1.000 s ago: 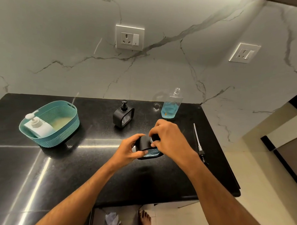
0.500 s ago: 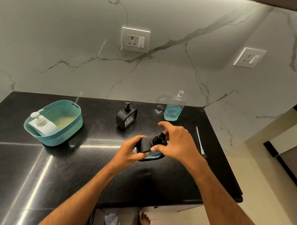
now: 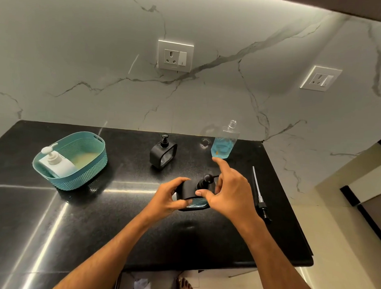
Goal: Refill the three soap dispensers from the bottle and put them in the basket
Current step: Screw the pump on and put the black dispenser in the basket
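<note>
Now the left hand (image 3: 169,198) grips the dispenser (image 3: 193,197); right fingers (image 3: 202,193) pinch its pump; basket (image 3: 94,162) lies far left.

Setting: domestic interior, kitchen or bathroom counter; which of the two cannot be told. Evidence: polished black stone table (image 3: 52,226); white veined marble wall (image 3: 80,64); two wall sockets, one (image 3: 175,55) central, one (image 3: 320,78) right; pale tiled floor (image 3: 343,247); bare foot (image 3: 185,285) below the edge.
</note>
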